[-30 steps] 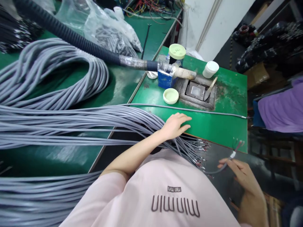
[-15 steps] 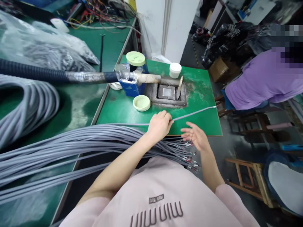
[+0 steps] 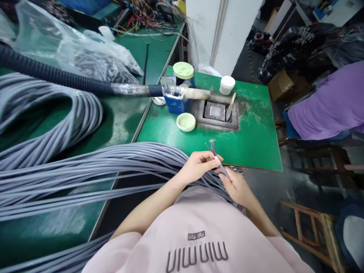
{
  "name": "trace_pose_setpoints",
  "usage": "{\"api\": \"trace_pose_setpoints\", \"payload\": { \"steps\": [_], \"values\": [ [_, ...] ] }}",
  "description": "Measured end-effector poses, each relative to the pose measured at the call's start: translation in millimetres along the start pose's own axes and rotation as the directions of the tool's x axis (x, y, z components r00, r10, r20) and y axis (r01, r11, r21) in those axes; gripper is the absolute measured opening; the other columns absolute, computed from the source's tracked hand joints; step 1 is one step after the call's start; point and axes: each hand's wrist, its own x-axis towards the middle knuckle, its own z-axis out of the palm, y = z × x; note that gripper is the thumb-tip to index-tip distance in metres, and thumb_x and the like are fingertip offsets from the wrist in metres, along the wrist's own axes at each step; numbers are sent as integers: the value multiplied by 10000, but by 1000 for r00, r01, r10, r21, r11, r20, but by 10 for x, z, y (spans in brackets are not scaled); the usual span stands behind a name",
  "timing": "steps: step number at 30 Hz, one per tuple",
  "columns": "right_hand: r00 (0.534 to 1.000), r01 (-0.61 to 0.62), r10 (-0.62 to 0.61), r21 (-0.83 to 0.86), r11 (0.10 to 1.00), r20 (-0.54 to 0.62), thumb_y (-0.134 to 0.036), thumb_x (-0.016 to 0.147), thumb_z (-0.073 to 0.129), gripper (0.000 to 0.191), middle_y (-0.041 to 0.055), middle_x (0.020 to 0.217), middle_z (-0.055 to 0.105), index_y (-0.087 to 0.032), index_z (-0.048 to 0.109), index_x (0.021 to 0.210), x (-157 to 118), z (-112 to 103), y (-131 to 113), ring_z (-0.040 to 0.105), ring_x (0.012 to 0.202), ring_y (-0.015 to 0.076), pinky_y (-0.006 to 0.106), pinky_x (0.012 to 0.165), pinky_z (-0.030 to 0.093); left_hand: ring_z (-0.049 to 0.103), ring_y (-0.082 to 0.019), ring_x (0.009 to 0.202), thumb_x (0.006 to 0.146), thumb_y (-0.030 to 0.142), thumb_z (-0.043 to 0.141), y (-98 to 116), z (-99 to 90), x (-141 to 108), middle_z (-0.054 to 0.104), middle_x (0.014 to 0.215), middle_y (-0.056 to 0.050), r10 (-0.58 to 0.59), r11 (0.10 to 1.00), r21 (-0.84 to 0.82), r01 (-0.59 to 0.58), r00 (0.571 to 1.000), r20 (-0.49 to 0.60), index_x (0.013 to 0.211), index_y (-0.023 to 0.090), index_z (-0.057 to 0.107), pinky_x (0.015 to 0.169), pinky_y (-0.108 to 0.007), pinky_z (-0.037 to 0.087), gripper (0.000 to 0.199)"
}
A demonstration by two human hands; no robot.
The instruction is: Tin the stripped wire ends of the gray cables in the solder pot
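Two green workbenches stand side by side, the smaller one on the right bearing a square metal pot with a scraper leaning in it, a pale-green lid just beside it. A corrugated hose runs across from the left and ends above the pot. A thick bundle of grey cables lies over the near edge of the left bench and droops toward a pink shirt.

Both hands meet at the near edge of the right bench, curled narrow around one cable end. That end's long axis runs from near right to far left. The left hand pinches it closest to the tip, around a white band; the right hand grips the grey sheath just nearer the person. Thin coloured wires fan out past the fingertips toward the far left, above the green surface. Fingers hide part of the grip.
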Motion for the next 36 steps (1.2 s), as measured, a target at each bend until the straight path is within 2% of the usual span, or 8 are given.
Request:
{"api": "trace_pose_setpoints", "payload": {
  "steps": [3, 7, 11, 14, 17, 24, 30, 36],
  "values": [
    [1000, 8, -8, 7, 1000, 22, -337, 975, 428, 300, -25, 575, 564, -180, 631, 1131, 6, 19, -17, 537, 530, 137, 240, 572, 407, 597, -113, 687, 713, 416, 790, -56, 56, 12, 698, 845, -58, -47, 994, -100, 51, 998, 46, 695, 122, 656, 705, -259, 488, 324],
    [996, 55, -56, -28, 998, -68, -361, 982, 416, 297, -44, 515, 483, -188, 657, 970, 46, -43, -77, 445, 466, 114, 237, 530, 361, 600, -112, 691, 687, 396, 815, -102, 79, -18, 687, 794, -42, -41, 988, -146, 53, 995, 87, 742, 126, 680, 710, -253, 489, 307],
    [992, 68, -74, -59, 996, -101, -359, 985, 415, 316, -31, 552, 517, -188, 650, 862, 86, -45, -121, 456, 502, 108, 236, 531, 342, 531, -67, 594, 685, 364, 819, -73, 26, -55, 641, 724, -2, 38, 982, -177, -59, 992, -120, 775, 141, 668, 593, -194, 435, 284],
    [991, 78, -87, -88, 993, -104, -352, 986, 423, 302, -22, 602, 560, -187, 658, 892, 108, -10, -120, 479, 529, 107, 237, 555, 349, 424, -37, 514, 704, 343, 805, -28, -26, -101, 547, 611, 43, 120, 980, -117, -161, 947, -298, 757, 149, 652, 511, -169, 351, 253],
    [990, 90, -102, -120, 989, -97, -354, 984, 434, 300, -7, 647, 597, -190, 664, 882, 125, 30, -121, 516, 573, 117, 242, 588, 364, 381, -38, 494, 717, 364, 789, 21, -47, -140, 503, 582, 54, 158, 981, -49, -188, 920, -359, 806, 152, 670, 493, -179, 324, 259],
    [989, 104, -121, -181, 978, -89, -348, 988, 418, 307, 8, 677, 635, -192, 656, 874, 141, 80, -170, 543, 596, 129, 245, 601, 372, 305, -36, 437, 717, 402, 772, 74, -42, -158, 379, 469, 88, 116, 992, -5, -126, 925, -362, 788, 149, 666, 462, -185, 257, 284],
    [984, 120, -150, -269, 956, -95, -338, 983, 428, 297, -7, 622, 576, -197, 624, 810, 157, 104, -206, 505, 569, 123, 245, 580, 336, 334, -43, 447, 731, 379, 756, 78, -44, -190, 404, 468, 75, 205, 978, 122, -171, 901, -382, 760, 144, 678, 481, -194, 288, 250],
    [978, 149, -188, -336, 930, -89, -339, 985, 425, 317, -16, 583, 550, -199, 586, 751, 187, 120, -194, 462, 518, 112, 251, 554, 297, 342, -45, 393, 713, 404, 763, 94, -160, -153, 431, 426, 71, 126, 985, 156, -76, 929, -348, 829, 133, 728, 430, -193, 271, 297]
  ]
}}
